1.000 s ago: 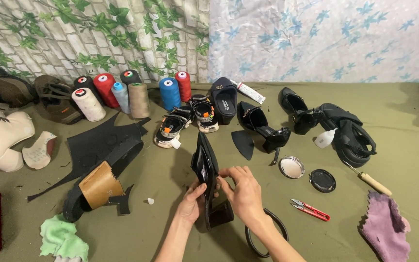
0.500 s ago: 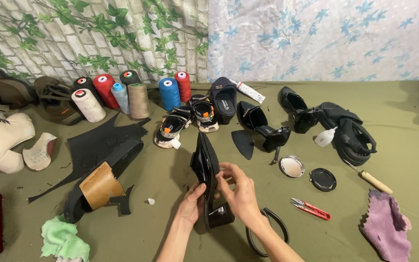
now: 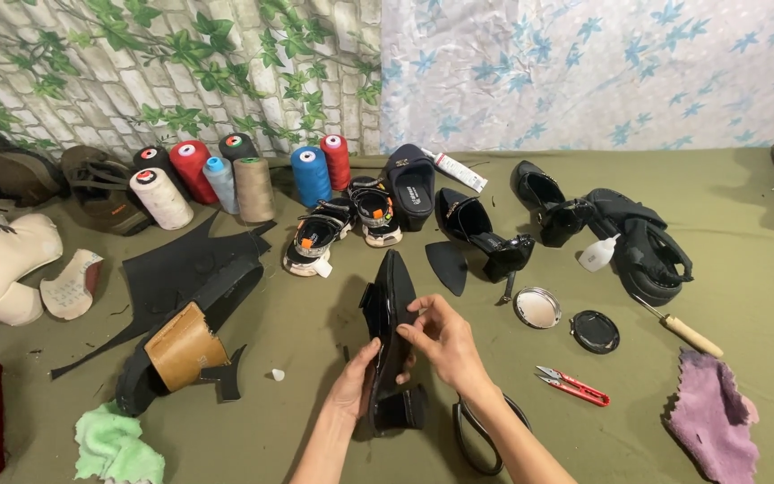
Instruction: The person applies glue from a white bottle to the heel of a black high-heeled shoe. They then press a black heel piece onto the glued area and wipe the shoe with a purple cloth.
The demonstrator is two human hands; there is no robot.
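Since a second ago the right hand (image 3: 445,345) has slid up the black shoe (image 3: 391,341), which stands on edge at near centre. The left hand (image 3: 356,385) cups it from the left, fingers half hidden behind it; the right pinches its edge. Scissors (image 3: 481,439) lie partly under the right forearm.

We see a glossy black leather shoe (image 3: 391,341), matt green floor cloth (image 3: 745,233), fuzzy purple rag (image 3: 709,417).
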